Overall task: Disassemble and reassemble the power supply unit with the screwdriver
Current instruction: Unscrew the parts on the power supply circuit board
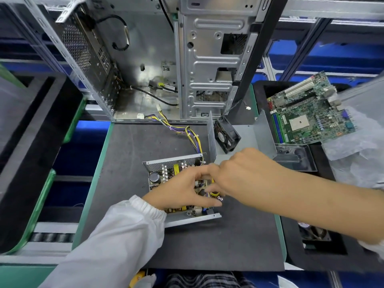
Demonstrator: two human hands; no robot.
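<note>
Both hands are deep in the open power supply at frame center: left hand fingers spread across the board, right hand fingers curled, can't tell what they hold. Yanking could snap a part or tug the wires.

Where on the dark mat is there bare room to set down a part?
The mat is bare left of the open power supply, up to the green edge, and in front of it toward the near edge. It is crowded at the right rear: fan, metal cover, wire bundle.

Both hands over opened power supply unit on dark mat: left hand spread across the circuit board, right hand curled over its right edge. Fan behind, motherboard far right.
</note>
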